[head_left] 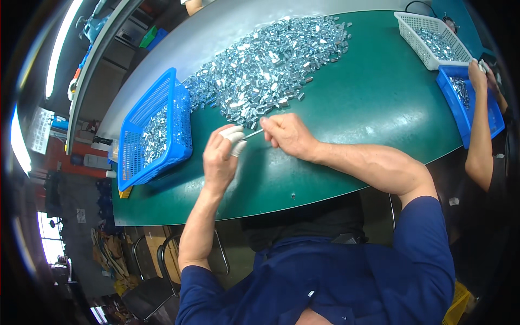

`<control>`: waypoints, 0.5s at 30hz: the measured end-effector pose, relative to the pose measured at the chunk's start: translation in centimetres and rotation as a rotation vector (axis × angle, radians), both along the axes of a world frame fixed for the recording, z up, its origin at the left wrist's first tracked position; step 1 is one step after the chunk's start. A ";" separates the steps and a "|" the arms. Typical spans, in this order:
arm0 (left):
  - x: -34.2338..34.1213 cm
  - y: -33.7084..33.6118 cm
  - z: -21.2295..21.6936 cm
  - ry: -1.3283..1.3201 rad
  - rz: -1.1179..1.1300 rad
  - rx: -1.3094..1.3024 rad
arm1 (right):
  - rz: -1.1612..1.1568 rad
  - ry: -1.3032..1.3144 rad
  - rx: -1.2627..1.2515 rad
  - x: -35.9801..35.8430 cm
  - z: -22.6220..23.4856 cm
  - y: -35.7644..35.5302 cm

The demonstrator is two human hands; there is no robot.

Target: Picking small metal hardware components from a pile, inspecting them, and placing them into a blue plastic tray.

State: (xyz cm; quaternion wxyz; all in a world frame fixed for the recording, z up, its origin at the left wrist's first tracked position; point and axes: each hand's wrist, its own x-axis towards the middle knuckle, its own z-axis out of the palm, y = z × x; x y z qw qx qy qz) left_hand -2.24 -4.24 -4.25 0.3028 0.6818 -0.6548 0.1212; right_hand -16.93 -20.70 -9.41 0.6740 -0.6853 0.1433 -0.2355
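Observation:
My right hand is closed in a fist around a thin metal rod, which sticks out toward the left. At the rod's far end, the fingers of my left hand are pinched together. White covers wrap some of those fingertips. What the left fingers hold, if anything, is too small and hidden to make out. Just beyond both hands spreads a large heap of small shiny metal pieces. Left of my left hand stands a blue perforated basket with more such pieces in it.
A green-topped table carries everything. At the right are a white basket and a blue bin of metal pieces, with a co-worker's hands over the bin. Another person's arm shows at the far edge. Chairs stand lower left.

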 end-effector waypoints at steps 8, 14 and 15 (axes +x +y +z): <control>8.8 4.6 7.9 -0.436 0.563 -0.143 | -0.225 -0.016 0.049 0.4 -0.1 -1.5; 4.8 1.6 0.2 -0.130 0.250 0.123 | -0.172 -0.040 0.000 0.3 -0.2 -0.9; 3.6 0.8 -0.9 -0.062 0.243 0.165 | -0.169 -0.037 0.003 0.4 -0.3 -0.8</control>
